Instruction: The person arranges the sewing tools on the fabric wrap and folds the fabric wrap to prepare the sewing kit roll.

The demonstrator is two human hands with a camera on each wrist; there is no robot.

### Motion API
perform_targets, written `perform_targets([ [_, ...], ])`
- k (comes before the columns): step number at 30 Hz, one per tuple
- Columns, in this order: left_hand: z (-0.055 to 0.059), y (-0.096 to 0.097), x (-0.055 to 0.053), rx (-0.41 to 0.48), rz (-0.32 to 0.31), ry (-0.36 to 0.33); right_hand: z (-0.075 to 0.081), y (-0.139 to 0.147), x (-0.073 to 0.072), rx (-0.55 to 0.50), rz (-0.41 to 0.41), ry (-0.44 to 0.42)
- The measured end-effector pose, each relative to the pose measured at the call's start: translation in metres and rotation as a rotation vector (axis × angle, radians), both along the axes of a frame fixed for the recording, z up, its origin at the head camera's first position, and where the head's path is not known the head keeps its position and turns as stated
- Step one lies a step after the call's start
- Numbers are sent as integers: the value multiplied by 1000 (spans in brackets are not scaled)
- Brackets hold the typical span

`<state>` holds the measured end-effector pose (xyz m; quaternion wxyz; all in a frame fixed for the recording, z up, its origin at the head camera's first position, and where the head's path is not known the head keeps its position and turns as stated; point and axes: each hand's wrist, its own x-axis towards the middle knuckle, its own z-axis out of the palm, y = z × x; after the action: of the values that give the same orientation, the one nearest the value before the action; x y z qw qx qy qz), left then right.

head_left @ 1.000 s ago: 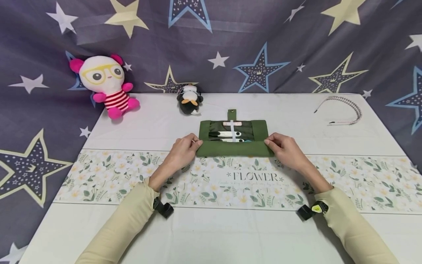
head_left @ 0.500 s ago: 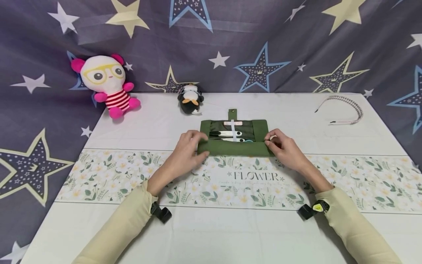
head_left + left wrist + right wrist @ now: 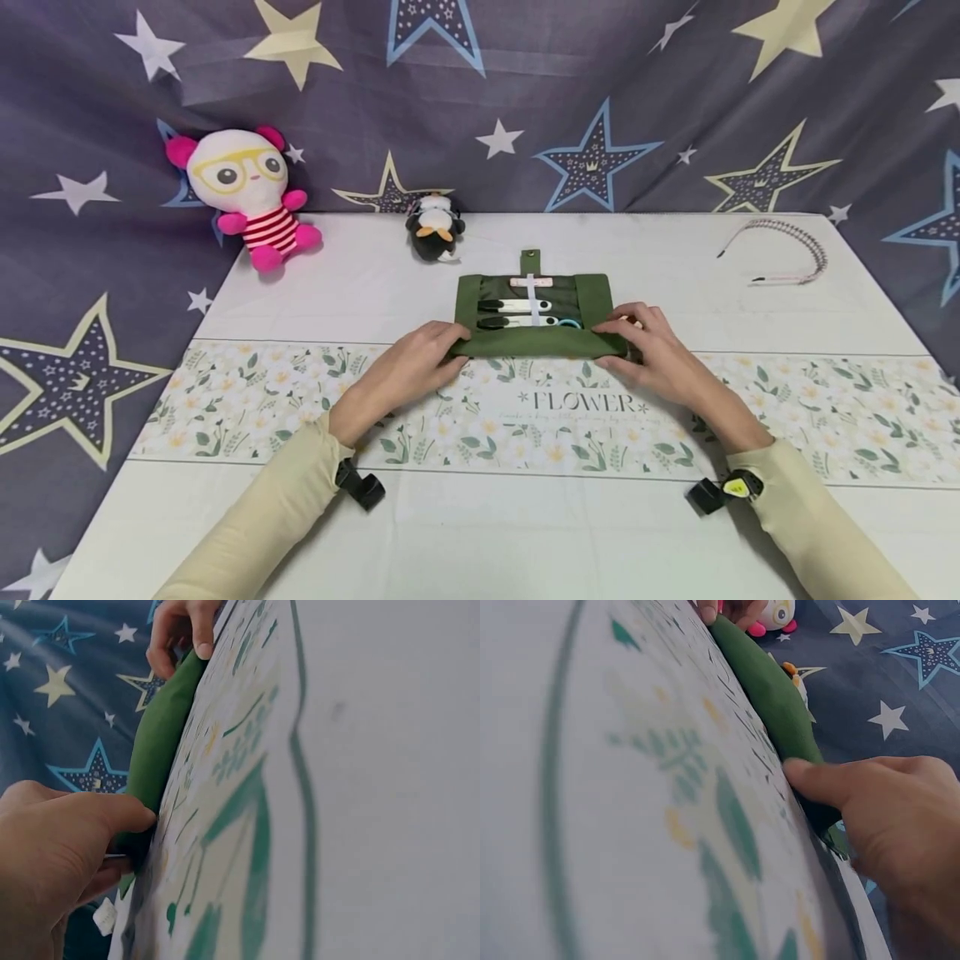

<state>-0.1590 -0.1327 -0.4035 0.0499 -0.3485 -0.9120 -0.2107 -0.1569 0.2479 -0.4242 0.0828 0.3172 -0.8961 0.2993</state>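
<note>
A green fabric roll-up pouch (image 3: 592, 300) lies in the middle of the table, its near edge turned over into a thick fold. Inside, a white elastic strap crosses two white tools with black ends (image 3: 517, 306), a pale pink piece (image 3: 531, 282) and a light blue loop (image 3: 569, 323). My left hand (image 3: 416, 358) grips the fold's left end, thumb in front and fingers over the top. At the right end, my right hand (image 3: 660, 354) holds the fold the same way. Both wrist views show the green fold (image 3: 161, 735) running between the two hands.
A pink-and-white plush toy (image 3: 251, 200) sits at the back left, with a small penguin plush (image 3: 435, 229) nearer the middle. A beaded headband (image 3: 806, 242) lies at the back right. Under the pouch runs a floral printed band (image 3: 285, 400). A star-patterned cloth (image 3: 480, 100) hangs behind.
Both hands have let go of their pinch on the fold's ends and taken hold again, the left first. The fold has loosened slightly, showing more of the lower tool and the blue loop.
</note>
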Motion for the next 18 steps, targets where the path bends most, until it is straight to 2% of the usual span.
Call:
perform_targets([
  [5,-4,-5,-1,15,-27,76,-4,2,-1,74,44,230],
  [9,-7,-7,-3,57,-49,81,-7,4,-2,84,87,328],
  [14,-7,-10,-4,128,-28,13,-7,1,1,52,90,340],
  [18,-4,-10,-2,195,11,-50,-5,-2,7,3,58,262],
])
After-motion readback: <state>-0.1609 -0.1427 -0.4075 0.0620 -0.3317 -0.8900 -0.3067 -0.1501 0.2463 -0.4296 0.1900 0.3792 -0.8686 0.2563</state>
